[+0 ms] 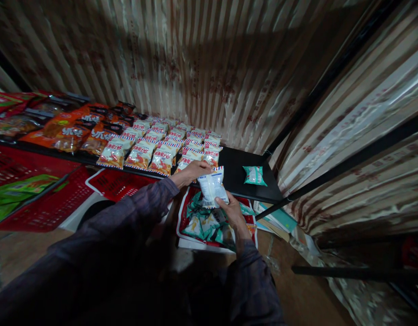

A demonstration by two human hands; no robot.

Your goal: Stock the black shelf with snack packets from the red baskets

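A white and blue snack bag (210,184), its printed back face up, is held above the front edge of the black shelf (233,165). My right hand (232,212) grips its lower right corner, thumb on top. At the bag's upper left edge is my left hand (195,172), fingers bent together; whether they pinch the bag is hard to make out. Rows of white and orange snack bags (140,153) with striped edges stand on the shelf just left of my hands. Below the held bag, a red basket (179,217) contains several green snack bags (205,225).
One green bag (255,175) lies alone at the shelf's right end. Orange and black bags (70,136) fill the shelf's left. Red baskets (68,199) stand below it. Black frame poles (344,160) run along the right, before a striped curtain (181,59).
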